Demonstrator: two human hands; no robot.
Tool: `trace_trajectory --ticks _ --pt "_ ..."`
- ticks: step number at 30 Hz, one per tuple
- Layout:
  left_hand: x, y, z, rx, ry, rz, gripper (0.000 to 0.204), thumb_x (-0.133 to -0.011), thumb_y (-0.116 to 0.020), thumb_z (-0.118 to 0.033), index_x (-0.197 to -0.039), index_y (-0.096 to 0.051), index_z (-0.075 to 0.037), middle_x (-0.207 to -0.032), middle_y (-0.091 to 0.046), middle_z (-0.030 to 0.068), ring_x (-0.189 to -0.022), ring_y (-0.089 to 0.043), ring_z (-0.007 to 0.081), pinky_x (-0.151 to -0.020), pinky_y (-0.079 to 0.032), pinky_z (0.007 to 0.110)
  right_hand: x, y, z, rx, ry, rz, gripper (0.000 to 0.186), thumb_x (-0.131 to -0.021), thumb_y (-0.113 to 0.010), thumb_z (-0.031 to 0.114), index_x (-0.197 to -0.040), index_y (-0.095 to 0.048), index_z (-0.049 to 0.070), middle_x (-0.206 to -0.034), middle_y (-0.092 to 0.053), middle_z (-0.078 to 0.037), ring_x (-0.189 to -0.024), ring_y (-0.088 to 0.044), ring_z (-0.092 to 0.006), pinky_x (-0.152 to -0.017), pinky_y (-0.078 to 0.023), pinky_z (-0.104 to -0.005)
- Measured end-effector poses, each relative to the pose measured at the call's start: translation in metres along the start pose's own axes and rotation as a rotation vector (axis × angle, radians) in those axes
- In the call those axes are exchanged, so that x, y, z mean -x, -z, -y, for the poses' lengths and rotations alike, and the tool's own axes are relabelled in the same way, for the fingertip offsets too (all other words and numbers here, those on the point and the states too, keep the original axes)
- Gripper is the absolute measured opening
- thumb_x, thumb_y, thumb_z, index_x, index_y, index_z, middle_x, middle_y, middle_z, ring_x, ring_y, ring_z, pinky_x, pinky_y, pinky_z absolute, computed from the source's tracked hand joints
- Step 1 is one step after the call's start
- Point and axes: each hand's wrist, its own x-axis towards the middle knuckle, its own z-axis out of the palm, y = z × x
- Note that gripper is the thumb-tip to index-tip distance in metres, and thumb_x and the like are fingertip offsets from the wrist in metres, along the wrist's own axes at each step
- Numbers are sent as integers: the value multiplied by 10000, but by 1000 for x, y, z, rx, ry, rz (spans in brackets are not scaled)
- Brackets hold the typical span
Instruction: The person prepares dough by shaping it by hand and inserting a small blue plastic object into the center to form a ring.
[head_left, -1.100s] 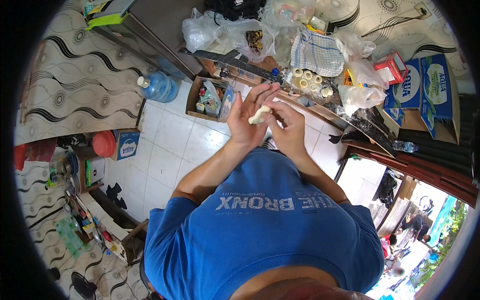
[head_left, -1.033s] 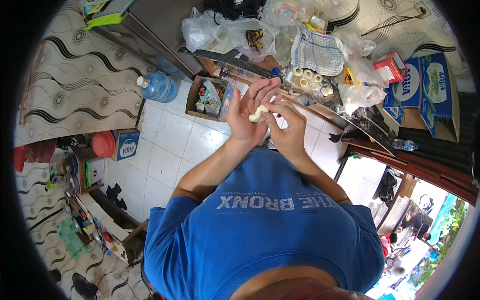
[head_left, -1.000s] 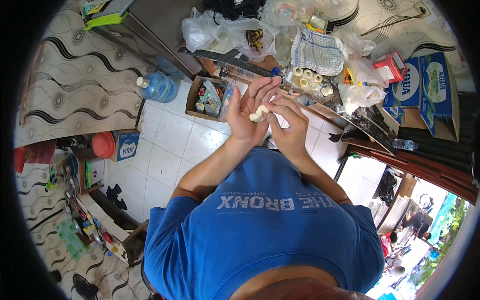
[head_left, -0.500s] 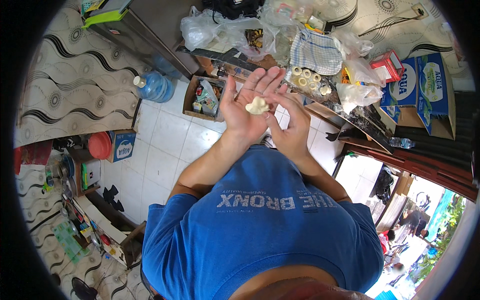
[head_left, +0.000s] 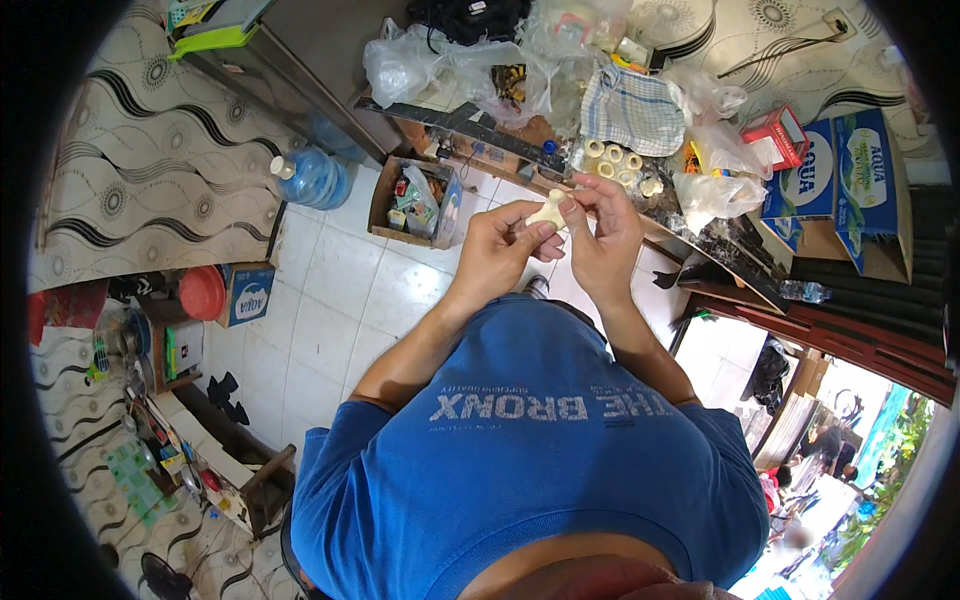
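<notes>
A pale, soft dough piece (head_left: 550, 210) is pinched between the fingers and thumbs of both hands in front of my chest. My left hand (head_left: 500, 250) grips its lower left part with fingers curled. My right hand (head_left: 607, 235) grips it from the right, thumb on it and fingers bent above. Just beyond my hands, several pale rings (head_left: 610, 155) and a small lump (head_left: 651, 188) lie on the dark counter (head_left: 727, 250), below a blue-checked cloth (head_left: 630, 105).
Plastic bags (head_left: 400, 70), a red box (head_left: 772, 135) and blue cartons (head_left: 865, 180) crowd the counter. A water jug (head_left: 310, 178) and an open cardboard box (head_left: 400, 220) stand on the tiled floor (head_left: 330, 300). People (head_left: 830, 445) are outside the doorway at lower right.
My left hand has gone from an open upturned palm to curled fingers pinching the dough. My right hand has shifted right and up, and the dough has moved up and right with them.
</notes>
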Motion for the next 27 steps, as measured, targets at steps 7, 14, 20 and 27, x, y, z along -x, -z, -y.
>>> trace_trajectory --ticks 7,14,20,27 --pt "-7 -2 18 97 -150 -46 111 -1012 -577 -105 -1045 -593 0 -923 -685 79 -775 -679 127 -701 -573 265 6 0 -11 -167 -165 139 248 -862 -771 140 -1056 -703 2 -922 -719 -67 -808 -652 -153 -755 -502 -293" --pt "-7 5 15 -42 -114 5 141 -1012 -588 -131 -1057 -609 2 -913 -683 47 -832 -655 102 -739 -530 243 2 13 -26 60 2 90 146 -821 -785 102 -909 -716 9 -825 -717 -91 -763 -647 -161 -723 -498 -297" --pt "-4 -1 20 -26 -168 -12 191 -1016 -593 -180 -1064 -627 2 -869 -659 20 -776 -610 76 -670 -486 235 -1 14 -22 -156 -125 260 187 -885 -725 86 -1041 -691 -10 -917 -697 -76 -772 -624 -128 -696 -491 -283" --pt "-3 2 29 24 -129 -45 190 -1028 -566 -175 -1049 -644 -3 -877 -672 39 -796 -634 83 -657 -499 234 8 6 -12 -253 -239 295 270 -947 -663 96 -1184 -664 -33 -1020 -687 -93 -849 -646 -143 -698 -521 -286"
